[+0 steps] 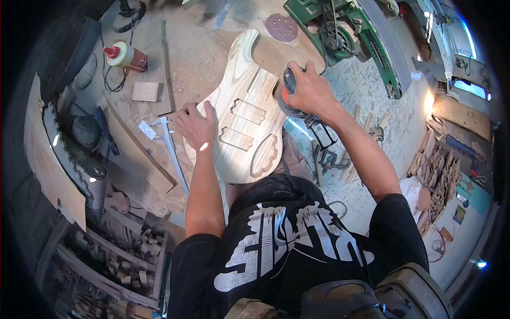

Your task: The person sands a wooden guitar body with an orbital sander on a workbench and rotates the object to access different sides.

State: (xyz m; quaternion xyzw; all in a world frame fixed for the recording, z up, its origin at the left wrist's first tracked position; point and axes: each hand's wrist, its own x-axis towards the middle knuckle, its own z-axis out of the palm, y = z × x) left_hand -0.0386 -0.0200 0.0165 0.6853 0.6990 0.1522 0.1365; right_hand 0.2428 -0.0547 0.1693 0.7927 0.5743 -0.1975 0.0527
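Observation:
A pale wooden guitar body (234,114) with carved cavities lies tilted across the workbench's front edge and reaches toward my lap. My left hand (196,125) grips its left edge, fingers curled. My right hand (308,90) is wrapped round a power sander (289,85) with an orange and black housing, held against the body's right edge; its underside is hidden. A metal caliper (170,146) lies left of my left hand, with a small wood block (147,91) farther back. A round perforated sanding disc (281,27) lies behind the guitar body.
The workbench (191,64) also holds a red-capped bottle (127,56), cables and wood strips. A green machine (340,40) stands at the back right. Clamps (321,133) are low to the right of the bench, wood scraps (425,181) farther right, and shelves of offcuts (127,260) at lower left.

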